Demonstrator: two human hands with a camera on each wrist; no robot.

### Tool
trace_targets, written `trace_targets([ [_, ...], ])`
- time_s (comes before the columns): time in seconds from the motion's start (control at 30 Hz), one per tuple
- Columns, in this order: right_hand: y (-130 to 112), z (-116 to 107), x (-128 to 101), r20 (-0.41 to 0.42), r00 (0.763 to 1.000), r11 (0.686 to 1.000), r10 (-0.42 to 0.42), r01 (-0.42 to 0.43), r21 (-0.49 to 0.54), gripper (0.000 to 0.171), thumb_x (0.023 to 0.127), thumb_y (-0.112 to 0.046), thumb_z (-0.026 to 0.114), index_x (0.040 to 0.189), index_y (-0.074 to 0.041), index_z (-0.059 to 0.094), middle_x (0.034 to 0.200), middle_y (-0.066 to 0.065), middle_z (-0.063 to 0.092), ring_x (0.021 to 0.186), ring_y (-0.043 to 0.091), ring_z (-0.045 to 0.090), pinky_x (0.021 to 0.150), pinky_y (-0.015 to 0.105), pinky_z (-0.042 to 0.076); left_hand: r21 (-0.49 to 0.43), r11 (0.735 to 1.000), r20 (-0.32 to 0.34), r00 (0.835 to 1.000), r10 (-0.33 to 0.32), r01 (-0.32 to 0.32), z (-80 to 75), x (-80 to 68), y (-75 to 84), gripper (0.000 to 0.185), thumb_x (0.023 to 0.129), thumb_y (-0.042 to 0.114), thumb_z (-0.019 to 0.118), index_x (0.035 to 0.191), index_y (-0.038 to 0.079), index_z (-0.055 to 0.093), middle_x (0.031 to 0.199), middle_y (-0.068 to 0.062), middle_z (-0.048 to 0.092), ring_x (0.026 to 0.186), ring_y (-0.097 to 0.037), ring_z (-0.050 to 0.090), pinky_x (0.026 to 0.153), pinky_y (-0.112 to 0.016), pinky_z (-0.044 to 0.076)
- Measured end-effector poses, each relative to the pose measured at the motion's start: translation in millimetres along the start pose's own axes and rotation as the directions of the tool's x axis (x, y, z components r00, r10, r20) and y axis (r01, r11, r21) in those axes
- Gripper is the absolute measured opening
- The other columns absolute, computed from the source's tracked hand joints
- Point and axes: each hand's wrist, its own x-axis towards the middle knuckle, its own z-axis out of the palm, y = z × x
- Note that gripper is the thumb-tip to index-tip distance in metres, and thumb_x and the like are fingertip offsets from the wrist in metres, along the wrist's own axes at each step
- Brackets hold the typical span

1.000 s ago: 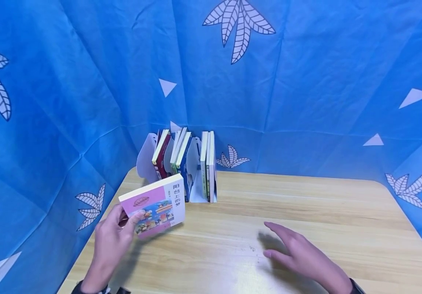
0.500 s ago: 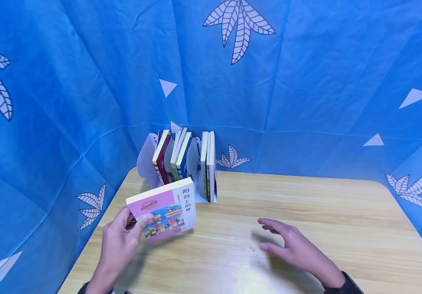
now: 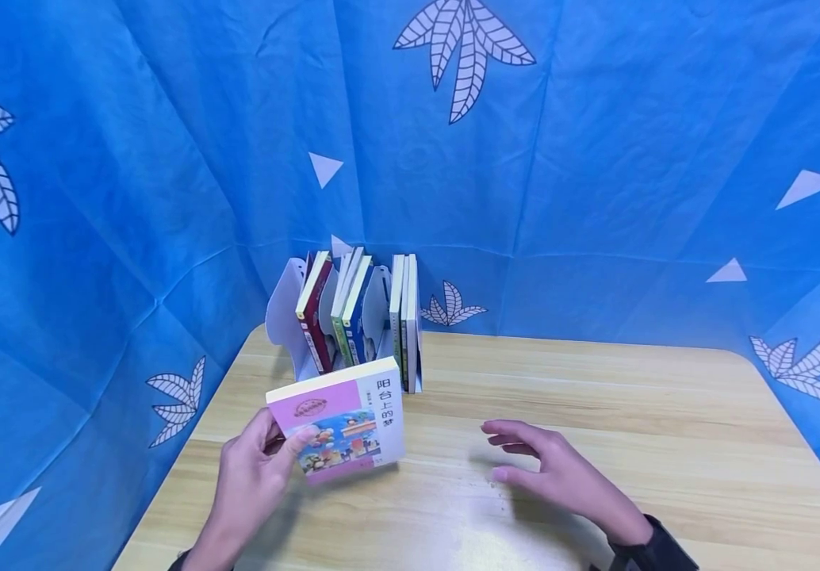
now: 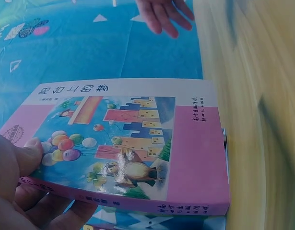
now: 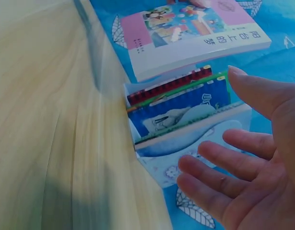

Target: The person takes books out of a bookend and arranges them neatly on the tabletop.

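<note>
A pink and white paperback book point(image 3: 342, 432) with a picture of buildings and balloons is held above the table by my left hand point(image 3: 253, 476). In the left wrist view the thumb presses on the cover of the book point(image 4: 195, 153) and the fingers lie under its spine edge. My right hand point(image 3: 560, 476) hovers over the table to the right of the book, with nothing in it. In the right wrist view the right hand point(image 5: 248, 167) shows its fingers spread and relaxed. Behind the held book stands a white book rack point(image 3: 285, 309), partly hidden by it.
Several books stand in the rack, among them a dark red book point(image 3: 316, 317), a blue book point(image 3: 356, 321) and pale-edged books point(image 3: 403, 317) at its right end. The wooden table point(image 3: 595, 396) meets a blue patterned cloth point(image 3: 595, 198) at the back and sides.
My left hand has carried the book to the right and slightly nearer. My right hand has drifted left, toward the book. The rack and its books have stayed put.
</note>
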Motion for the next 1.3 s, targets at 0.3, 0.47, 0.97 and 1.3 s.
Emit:
trace_targets([
  [0.3,-4.7,6.8,8.0,0.025,1.000,0.998,-0.004,0.002,0.067,0.054,0.099,-0.032,0.071,0.147,-0.012,0.056,0.144,0.008,0.065,0.128,0.024,0.066,0.107,0.032,0.058,-0.077,0.996,0.024,0.998,0.052,-0.050,8.6,-2.7,3.1,0.034,0.096,0.011,0.074,0.128,0.006,0.065,0.118,-0.014,0.078,0.102,-0.026,0.078,0.083,-0.031,0.067],
  [0.47,-7.6,11.9,12.2,0.022,0.999,0.996,-0.031,0.029,0.089,0.054,0.098,-0.031,0.073,0.146,-0.013,0.057,0.143,0.008,0.066,0.127,0.025,0.067,0.108,0.032,0.058,-0.113,0.994,0.075,0.997,-0.002,0.010,13.8,-4.1,6.6,0.034,0.095,0.012,0.074,0.128,0.008,0.066,0.119,-0.013,0.078,0.104,-0.023,0.078,0.084,-0.030,0.067],
  [0.97,-21.6,26.4,22.4,0.055,0.996,0.982,-0.076,0.065,0.179,0.058,0.094,-0.028,0.078,0.145,-0.011,0.057,0.144,0.009,0.065,0.128,0.025,0.066,0.110,0.032,0.057,-0.185,0.979,0.183,0.982,-0.055,0.089,30.1,-9.1,15.4,0.031,0.094,0.012,0.075,0.125,0.013,0.068,0.114,-0.006,0.080,0.100,-0.012,0.078,0.085,-0.026,0.066],
  [1.3,-29.7,32.0,26.0,0.110,0.994,0.970,-0.023,-0.005,0.244,0.056,0.092,-0.025,0.080,0.142,-0.011,0.059,0.137,0.009,0.069,0.121,0.018,0.069,0.108,0.027,0.057,-0.230,0.961,0.236,0.967,-0.100,0.156,38.3,-11.3,21.0,0.031,0.094,0.012,0.074,0.125,0.015,0.068,0.114,-0.005,0.080,0.099,-0.011,0.078,0.085,-0.023,0.066],
])
